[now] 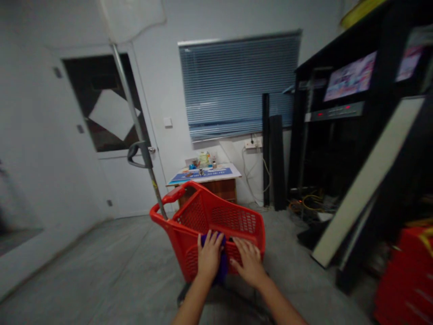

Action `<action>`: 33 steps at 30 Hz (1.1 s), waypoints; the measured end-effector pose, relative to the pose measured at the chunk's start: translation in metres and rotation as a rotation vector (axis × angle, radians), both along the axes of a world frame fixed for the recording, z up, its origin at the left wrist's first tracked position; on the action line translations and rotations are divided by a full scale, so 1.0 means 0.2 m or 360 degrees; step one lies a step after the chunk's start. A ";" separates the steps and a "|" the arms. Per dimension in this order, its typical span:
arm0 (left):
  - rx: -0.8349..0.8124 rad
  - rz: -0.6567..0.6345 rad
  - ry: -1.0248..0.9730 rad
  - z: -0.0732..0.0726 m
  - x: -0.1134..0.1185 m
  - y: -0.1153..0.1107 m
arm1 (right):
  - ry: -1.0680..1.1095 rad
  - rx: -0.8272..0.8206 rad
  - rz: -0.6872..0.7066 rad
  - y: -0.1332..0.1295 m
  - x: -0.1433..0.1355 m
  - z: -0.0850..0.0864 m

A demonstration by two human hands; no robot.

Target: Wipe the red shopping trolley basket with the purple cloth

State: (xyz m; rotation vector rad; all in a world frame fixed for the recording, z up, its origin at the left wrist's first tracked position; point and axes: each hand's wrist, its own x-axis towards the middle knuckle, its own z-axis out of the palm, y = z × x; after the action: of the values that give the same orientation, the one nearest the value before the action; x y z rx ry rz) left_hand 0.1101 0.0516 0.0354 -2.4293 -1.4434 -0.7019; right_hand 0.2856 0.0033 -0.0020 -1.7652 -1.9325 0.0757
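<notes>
A red plastic shopping cart [189,225] with lattice sides stands before me, its basket bare inside. A purple cloth [221,268] hangs over the near rim. My left hand [210,255] presses that cloth against the rim, fingers bent over the edge. To its right, my right hand [248,259] lies on the same rim, fingers stretched out and thumb apart, holding nothing that I can see. A small dark spot shows by its fingertips; I cannot make out what it is. A metal pole [130,97] with a grey grip rises at the cart's handle end.
Behind the cart stands a low table [237,170] with small items on a printed board. A white door [135,194] is at the left. Long boards [368,180] lean by a dark rack with screens at right, with cables on the floor. Red crates [402,275] stand at lower right.
</notes>
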 end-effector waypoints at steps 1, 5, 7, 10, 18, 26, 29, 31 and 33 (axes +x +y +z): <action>-0.0004 -0.0004 0.0019 0.00 0.01 0.00 | 0.0004 -0.0003 -0.0005 0.00 0.00 0.00; -0.0005 -0.0106 0.0122 0.00 0.02 0.00 | 0.0027 -0.0068 -0.0001 -0.01 -0.01 0.04; 0.0005 -0.0136 0.0144 0.00 0.01 0.00 | 0.0036 -0.0117 0.0025 -0.01 0.01 0.06; -0.0001 -0.0123 0.0116 0.00 -0.01 0.01 | 0.0022 -0.0141 0.0041 -0.03 0.05 0.06; -0.0049 -0.0101 0.0009 -0.04 0.06 -0.04 | 0.0013 -0.0075 0.0019 -0.06 0.06 0.01; -0.0040 -0.0070 0.0059 -0.03 -0.01 0.00 | 0.0051 -0.0081 0.0079 -0.06 0.07 0.02; -0.0044 -0.0016 0.0065 -0.03 0.02 -0.02 | 0.0057 -0.0066 0.0069 -0.05 0.06 0.01; -0.0076 -0.0058 0.0070 -0.04 0.05 -0.04 | 0.0053 -0.0068 0.0063 -0.05 0.06 0.01; -0.0105 -0.0121 0.0065 -0.03 0.06 -0.05 | 0.0050 -0.0068 0.0072 -0.05 0.06 0.01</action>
State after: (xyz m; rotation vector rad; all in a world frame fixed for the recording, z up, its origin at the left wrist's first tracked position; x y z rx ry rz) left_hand 0.1213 0.0419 0.0289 -2.5452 -1.3861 -0.6260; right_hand 0.2979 -0.0071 0.0004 -1.7372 -1.9625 0.1607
